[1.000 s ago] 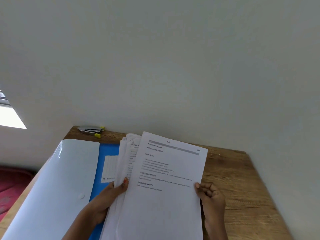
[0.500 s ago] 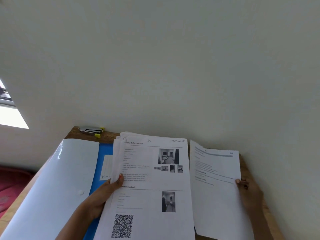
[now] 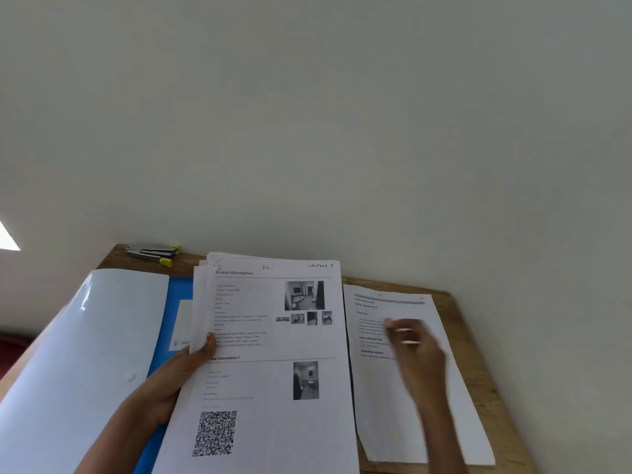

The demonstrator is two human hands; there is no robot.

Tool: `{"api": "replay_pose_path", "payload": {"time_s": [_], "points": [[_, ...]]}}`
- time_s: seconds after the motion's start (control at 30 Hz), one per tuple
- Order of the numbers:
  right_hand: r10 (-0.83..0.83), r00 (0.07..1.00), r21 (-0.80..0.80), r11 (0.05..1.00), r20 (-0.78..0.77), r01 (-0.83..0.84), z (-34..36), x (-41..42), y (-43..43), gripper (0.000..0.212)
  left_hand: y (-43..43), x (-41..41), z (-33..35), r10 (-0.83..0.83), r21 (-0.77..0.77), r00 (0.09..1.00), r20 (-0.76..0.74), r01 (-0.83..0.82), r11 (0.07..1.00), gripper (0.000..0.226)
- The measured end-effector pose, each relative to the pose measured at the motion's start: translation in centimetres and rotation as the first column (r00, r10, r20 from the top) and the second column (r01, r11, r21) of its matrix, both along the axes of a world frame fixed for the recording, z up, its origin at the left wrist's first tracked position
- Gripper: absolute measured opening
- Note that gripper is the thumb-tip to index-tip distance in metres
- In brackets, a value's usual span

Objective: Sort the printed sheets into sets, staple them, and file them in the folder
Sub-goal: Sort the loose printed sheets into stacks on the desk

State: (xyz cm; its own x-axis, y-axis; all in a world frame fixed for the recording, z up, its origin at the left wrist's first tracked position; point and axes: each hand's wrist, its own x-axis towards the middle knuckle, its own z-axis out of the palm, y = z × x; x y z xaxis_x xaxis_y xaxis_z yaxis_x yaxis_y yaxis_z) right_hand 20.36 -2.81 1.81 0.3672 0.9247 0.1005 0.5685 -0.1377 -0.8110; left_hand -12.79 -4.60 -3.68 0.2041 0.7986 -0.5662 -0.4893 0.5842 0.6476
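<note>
My left hand (image 3: 178, 378) grips a stack of printed sheets (image 3: 273, 364) by its left edge, thumb on top. The top sheet shows photos, text and a QR code. To the right, a single text sheet (image 3: 396, 415) lies flat on the wooden table (image 3: 478, 340). My right hand (image 3: 413, 347) hovers over that sheet, blurred by motion, holding nothing. An open blue folder (image 3: 178, 292) with a white flap (image 3: 78, 354) lies at the left, partly under the stack. A grey stapler (image 3: 154, 252) with yellow ends sits at the table's far left corner.
The table stands against a plain pale wall (image 3: 307, 131). Its right edge runs close to the single sheet. A dark red surface (image 3: 10, 347) shows below the table at far left.
My right hand carried the top text sheet off the stack to the right, laid it on the table and let go. It now moves back left over it. The left hand stays.
</note>
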Motion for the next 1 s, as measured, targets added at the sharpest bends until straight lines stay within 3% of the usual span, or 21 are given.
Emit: {"api": "replay_pose_path", "payload": {"time_s": [0.03, 0.1, 0.23, 0.37, 0.5, 0.8, 0.9, 1.0], "points": [[0.099, 0.987, -0.100, 0.989, -0.124, -0.112, 0.2, -2.1, -0.7, 0.024, 0.1, 0.2, 0.0, 0.001, -0.002, 1.000, -0.015, -0.001, 1.000, 0.032], [0.225, 0.964, -0.167, 0.954, -0.144, -0.248, -0.8, -4.9, -1.4, 0.026, 0.4, 0.4, -0.1, 0.000, -0.012, 0.998, -0.063, -0.001, 1.000, 0.036], [0.154, 0.984, -0.165, 0.972, -0.091, -0.167, -2.9, -6.2, -1.0, 0.041, 0.7, 0.5, -0.2, -0.007, -0.020, 0.994, -0.113, 0.005, 1.000, 0.046], [0.061, 0.957, -0.235, 0.963, -0.284, -0.131, -3.7, -5.4, -0.5, 0.048, 0.6, 0.5, 0.1, 0.003, -0.017, 0.993, -0.117, -0.006, 1.000, 0.037], [0.046, 0.954, -0.238, 0.964, -0.298, -0.121, -4.3, -4.5, 0.1, 0.036, 0.5, 0.6, 0.3, -0.009, -0.006, 0.990, -0.144, 0.009, 1.000, 0.030], [0.016, 0.916, -0.206, 0.973, -0.400, -0.106, -5.4, -2.5, 0.5, 0.015, 0.4, 0.5, 0.3, -0.011, 0.019, 0.991, -0.135, 0.014, 1.000, 0.047], [-0.069, 0.945, -0.177, 0.984, -0.319, 0.013, -5.5, 0.9, 1.4, 0.007, 0.3, 0.6, 0.4, 0.008, 0.012, 0.992, -0.124, -0.006, 1.000, 0.038], [-0.176, 0.977, -0.121, 0.980, -0.122, 0.161, -4.3, 5.5, 2.2, 0.004, 0.3, 0.6, 0.4, 0.012, 0.011, 0.992, -0.122, -0.011, 1.000, 0.042]]}}
